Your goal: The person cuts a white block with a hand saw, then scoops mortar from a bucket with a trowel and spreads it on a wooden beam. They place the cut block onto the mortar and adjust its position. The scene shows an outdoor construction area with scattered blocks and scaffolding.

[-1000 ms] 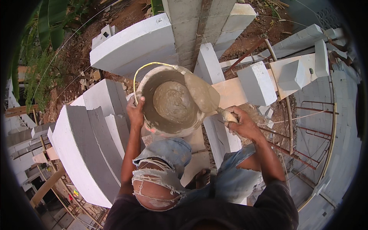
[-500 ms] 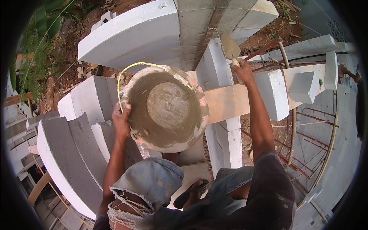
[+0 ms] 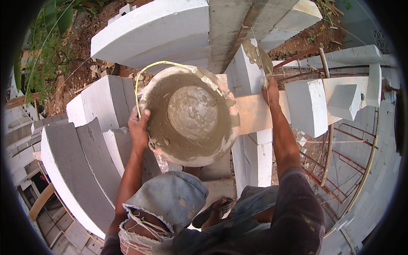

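Note:
My left hand [image 3: 138, 127] grips the left rim of a bucket [image 3: 225, 138] of wet grey mortar [image 3: 191, 108], its yellow wire handle lying up over the far side. Beyond the bucket at the right, my right hand [image 3: 270, 91] is closed round the handle of a trowel. The mortar-coated blade [image 3: 264, 61] is against or very near an upright white block [image 3: 242, 68] at the foot of a grey column [image 3: 229, 23], with a patch of mortar beside it.
Curved white blocks [image 3: 63, 165] stand at my left, another [image 3: 148, 25] lies ahead. A plywood board [image 3: 255, 110] runs right toward more blocks [image 3: 304, 106]. Red scaffold frames [image 3: 346, 159] are at the right, where part of another person's arm [image 3: 387, 87] shows at the edge. Plants grow upper left.
The trowel rose from the bucket's right rim to the block beside the column, and mortar now shows at that block's top. My left hand stays on the bucket.

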Demonstrator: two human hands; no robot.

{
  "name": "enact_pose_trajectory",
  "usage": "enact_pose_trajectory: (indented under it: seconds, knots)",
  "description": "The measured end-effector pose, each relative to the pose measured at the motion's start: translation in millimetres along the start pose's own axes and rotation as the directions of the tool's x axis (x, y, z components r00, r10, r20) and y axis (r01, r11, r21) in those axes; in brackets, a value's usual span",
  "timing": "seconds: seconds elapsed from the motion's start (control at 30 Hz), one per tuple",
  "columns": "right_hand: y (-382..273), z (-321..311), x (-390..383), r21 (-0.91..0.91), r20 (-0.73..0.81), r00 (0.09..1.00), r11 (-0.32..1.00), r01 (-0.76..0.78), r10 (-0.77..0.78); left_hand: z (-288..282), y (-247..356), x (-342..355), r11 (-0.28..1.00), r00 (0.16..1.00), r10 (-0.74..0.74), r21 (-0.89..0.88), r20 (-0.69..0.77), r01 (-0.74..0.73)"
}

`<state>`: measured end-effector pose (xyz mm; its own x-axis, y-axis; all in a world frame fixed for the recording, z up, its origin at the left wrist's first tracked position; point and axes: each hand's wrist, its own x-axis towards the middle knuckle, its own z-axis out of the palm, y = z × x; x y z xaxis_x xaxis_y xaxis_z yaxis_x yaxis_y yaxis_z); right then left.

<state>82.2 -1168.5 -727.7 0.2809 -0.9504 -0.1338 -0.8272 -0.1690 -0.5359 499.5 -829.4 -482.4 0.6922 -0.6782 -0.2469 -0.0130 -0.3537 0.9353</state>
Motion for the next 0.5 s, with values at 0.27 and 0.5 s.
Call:
enact_pose_trajectory:
  seconds: [0.27,0.5]
  knots:
    - [-20,-34,-12,-0.034,0.063,0.993,0.994,0.107,-0.104,4,1,1,1.0,1.0,0.007,-0.003,0.013,-0.007]
    - [-140,-199,-120,0.253,0.038,0.995,0.964,0.078,-0.091,15,17,-16,0.992,0.999,-0.009,-0.125,-0.034,0.004]
